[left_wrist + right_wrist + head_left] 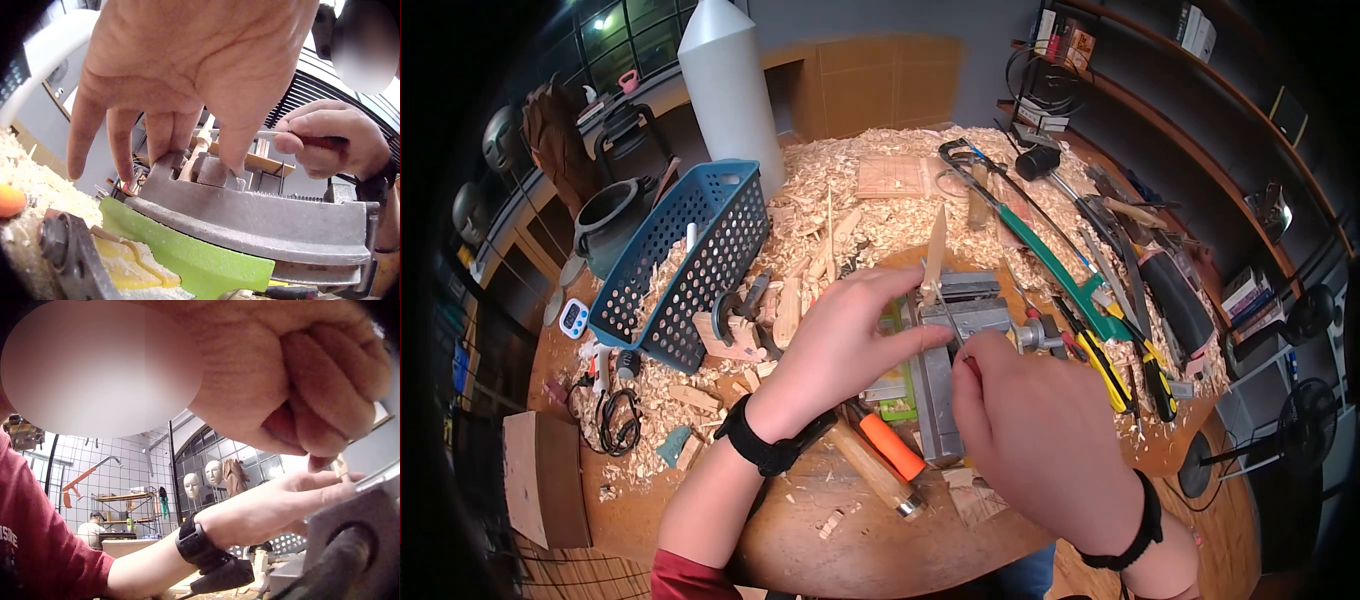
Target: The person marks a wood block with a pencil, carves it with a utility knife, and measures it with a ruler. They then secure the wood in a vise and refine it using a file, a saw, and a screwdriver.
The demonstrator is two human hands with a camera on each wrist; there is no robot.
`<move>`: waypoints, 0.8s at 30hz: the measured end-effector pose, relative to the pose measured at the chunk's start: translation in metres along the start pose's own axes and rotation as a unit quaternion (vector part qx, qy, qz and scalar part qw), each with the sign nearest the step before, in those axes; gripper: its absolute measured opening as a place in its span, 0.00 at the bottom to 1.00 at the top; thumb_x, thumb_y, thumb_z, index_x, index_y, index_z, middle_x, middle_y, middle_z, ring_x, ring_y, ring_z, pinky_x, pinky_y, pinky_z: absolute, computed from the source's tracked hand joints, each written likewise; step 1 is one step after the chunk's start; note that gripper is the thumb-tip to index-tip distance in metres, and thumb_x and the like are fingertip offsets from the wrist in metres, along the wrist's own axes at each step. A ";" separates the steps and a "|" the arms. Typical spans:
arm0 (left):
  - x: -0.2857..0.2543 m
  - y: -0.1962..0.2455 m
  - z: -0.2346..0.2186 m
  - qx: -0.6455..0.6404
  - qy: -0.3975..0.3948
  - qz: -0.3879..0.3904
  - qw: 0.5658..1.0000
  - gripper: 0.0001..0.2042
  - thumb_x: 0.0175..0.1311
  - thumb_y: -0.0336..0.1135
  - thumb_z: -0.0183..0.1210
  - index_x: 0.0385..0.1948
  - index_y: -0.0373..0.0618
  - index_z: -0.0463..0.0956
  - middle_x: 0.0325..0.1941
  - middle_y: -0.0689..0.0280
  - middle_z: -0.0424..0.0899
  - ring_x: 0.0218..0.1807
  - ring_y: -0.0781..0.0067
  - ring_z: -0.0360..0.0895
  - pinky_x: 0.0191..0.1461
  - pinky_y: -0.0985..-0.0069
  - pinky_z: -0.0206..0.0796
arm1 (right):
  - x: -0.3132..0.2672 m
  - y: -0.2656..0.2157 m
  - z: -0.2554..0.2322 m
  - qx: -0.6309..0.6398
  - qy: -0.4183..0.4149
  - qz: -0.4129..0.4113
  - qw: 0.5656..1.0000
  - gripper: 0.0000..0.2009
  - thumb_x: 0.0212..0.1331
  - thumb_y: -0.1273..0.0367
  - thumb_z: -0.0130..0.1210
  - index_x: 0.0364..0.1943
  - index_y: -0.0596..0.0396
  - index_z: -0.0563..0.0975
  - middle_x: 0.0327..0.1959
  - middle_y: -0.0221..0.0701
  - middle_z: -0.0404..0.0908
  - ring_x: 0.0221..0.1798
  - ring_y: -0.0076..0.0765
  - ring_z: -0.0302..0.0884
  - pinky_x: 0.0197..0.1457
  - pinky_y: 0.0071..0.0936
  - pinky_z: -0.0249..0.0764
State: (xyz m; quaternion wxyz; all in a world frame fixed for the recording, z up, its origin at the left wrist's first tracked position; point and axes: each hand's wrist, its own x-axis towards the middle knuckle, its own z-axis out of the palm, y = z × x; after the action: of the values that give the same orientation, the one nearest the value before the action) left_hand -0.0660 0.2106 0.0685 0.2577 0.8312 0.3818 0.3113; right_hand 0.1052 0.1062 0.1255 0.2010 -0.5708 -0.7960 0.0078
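A pointed piece of light wood (936,240) stands upright, clamped in a grey metal bench vise (940,400). My left hand (850,325) spreads over the vise, its fingers straight, with thumb and forefinger either side of the wood's base; fingertips rest right at the vise top in the left wrist view. My right hand (1045,415) curls round the red handle (322,142) of a slim file. The file's thin shaft (267,132) crosses the notched neck of the wood, above the vise. Most of the handle is hidden inside the fist.
Wood shavings cover the table behind the vise. A blue basket (675,275) stands left; a green-framed saw (1040,245) and yellow-black screwdrivers (1100,370) lie right. An orange-handled tool (890,447) and a wooden-handled one (870,465) lie close in front.
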 end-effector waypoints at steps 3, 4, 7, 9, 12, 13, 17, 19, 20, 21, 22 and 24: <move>-0.001 -0.004 0.001 0.027 0.023 0.022 0.999 0.27 0.57 0.34 0.69 0.60 0.43 0.75 0.52 0.53 0.84 0.51 0.61 0.82 0.55 0.69 0.71 | -0.005 -0.002 0.001 -0.010 -0.011 0.022 1.000 0.05 0.64 0.68 0.55 0.33 0.55 0.75 0.14 0.38 0.76 0.17 0.47 0.77 0.23 0.40 0.70; 0.000 0.001 -0.001 0.021 0.011 0.006 1.000 0.27 0.57 0.34 0.68 0.60 0.43 0.75 0.52 0.52 0.84 0.51 0.61 0.82 0.55 0.69 0.71 | -0.009 -0.005 -0.003 -0.006 -0.022 0.037 0.999 0.05 0.64 0.69 0.54 0.33 0.55 0.75 0.15 0.38 0.76 0.18 0.47 0.77 0.24 0.40 0.70; 0.000 0.005 -0.004 -0.005 -0.005 -0.003 1.000 0.27 0.57 0.34 0.68 0.61 0.43 0.75 0.52 0.53 0.84 0.51 0.62 0.82 0.54 0.70 0.71 | -0.002 0.004 0.000 -0.006 -0.014 0.018 1.000 0.05 0.64 0.69 0.54 0.34 0.55 0.75 0.15 0.38 0.77 0.18 0.46 0.77 0.23 0.40 0.70; 0.001 0.005 -0.002 -0.026 -0.012 0.009 1.000 0.27 0.57 0.34 0.68 0.61 0.44 0.75 0.52 0.53 0.84 0.50 0.62 0.82 0.51 0.70 0.72 | 0.001 0.008 0.007 -0.011 0.008 -0.012 1.000 0.05 0.64 0.68 0.54 0.34 0.55 0.74 0.15 0.38 0.77 0.17 0.46 0.77 0.22 0.40 0.69; 0.000 0.002 -0.002 -0.001 0.007 0.015 1.000 0.27 0.57 0.35 0.69 0.60 0.44 0.75 0.51 0.53 0.84 0.50 0.63 0.82 0.48 0.72 0.72 | 0.002 0.003 0.014 -0.047 0.019 -0.010 0.999 0.05 0.64 0.68 0.55 0.35 0.55 0.74 0.14 0.37 0.77 0.17 0.45 0.77 0.21 0.39 0.69; -0.001 0.005 -0.002 0.004 0.006 0.001 1.000 0.26 0.57 0.35 0.69 0.60 0.44 0.75 0.51 0.53 0.84 0.50 0.63 0.82 0.49 0.72 0.72 | -0.006 -0.001 0.009 -0.043 0.004 0.019 0.999 0.06 0.65 0.68 0.54 0.34 0.55 0.74 0.14 0.36 0.76 0.16 0.45 0.76 0.21 0.39 0.69; 0.000 0.006 -0.004 0.017 -0.012 -0.026 0.999 0.27 0.57 0.36 0.69 0.60 0.44 0.75 0.52 0.52 0.84 0.50 0.62 0.82 0.53 0.71 0.72 | -0.010 -0.001 0.008 -0.043 -0.009 0.046 0.998 0.07 0.66 0.67 0.54 0.33 0.55 0.74 0.13 0.34 0.75 0.16 0.44 0.76 0.21 0.39 0.69; 0.001 0.002 -0.003 0.007 -0.009 -0.007 1.000 0.27 0.57 0.36 0.69 0.60 0.43 0.75 0.51 0.52 0.84 0.49 0.62 0.82 0.52 0.71 0.72 | 0.004 0.002 0.018 -0.056 0.006 0.035 0.998 0.06 0.65 0.67 0.54 0.33 0.54 0.74 0.13 0.34 0.75 0.15 0.44 0.76 0.20 0.38 0.69; 0.002 0.000 -0.002 -0.003 -0.001 0.011 1.000 0.27 0.57 0.36 0.69 0.60 0.42 0.75 0.49 0.52 0.84 0.48 0.63 0.82 0.50 0.71 0.72 | 0.008 0.003 0.021 -0.071 0.022 0.021 0.997 0.06 0.65 0.67 0.55 0.34 0.54 0.73 0.13 0.34 0.75 0.15 0.43 0.76 0.20 0.37 0.69; 0.002 0.000 -0.001 -0.003 -0.001 0.012 1.000 0.27 0.57 0.36 0.69 0.60 0.42 0.75 0.49 0.52 0.84 0.48 0.63 0.82 0.50 0.71 0.72 | 0.007 0.002 0.021 -0.072 0.023 0.022 0.997 0.06 0.65 0.67 0.55 0.34 0.54 0.73 0.13 0.34 0.75 0.15 0.43 0.76 0.20 0.37 0.69; 0.002 -0.001 -0.001 0.008 0.004 0.016 1.000 0.27 0.57 0.36 0.69 0.60 0.42 0.75 0.49 0.52 0.84 0.49 0.63 0.82 0.51 0.70 0.72 | 0.006 0.001 0.022 -0.080 0.023 0.025 0.996 0.06 0.64 0.67 0.55 0.34 0.54 0.73 0.13 0.34 0.75 0.15 0.43 0.76 0.20 0.37 0.69; 0.000 -0.002 -0.001 0.018 0.013 0.013 1.000 0.27 0.57 0.35 0.69 0.60 0.41 0.75 0.49 0.52 0.84 0.49 0.63 0.83 0.52 0.70 0.72 | -0.003 -0.004 0.023 -0.088 0.019 0.023 0.996 0.06 0.64 0.67 0.55 0.34 0.54 0.73 0.12 0.34 0.75 0.14 0.43 0.76 0.20 0.36 0.69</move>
State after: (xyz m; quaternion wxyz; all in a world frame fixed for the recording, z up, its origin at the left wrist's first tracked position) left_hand -0.0676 0.2119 0.0680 0.2334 0.8368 0.3796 0.3181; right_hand 0.0949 0.1073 0.1044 0.1649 -0.6049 -0.7760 -0.0691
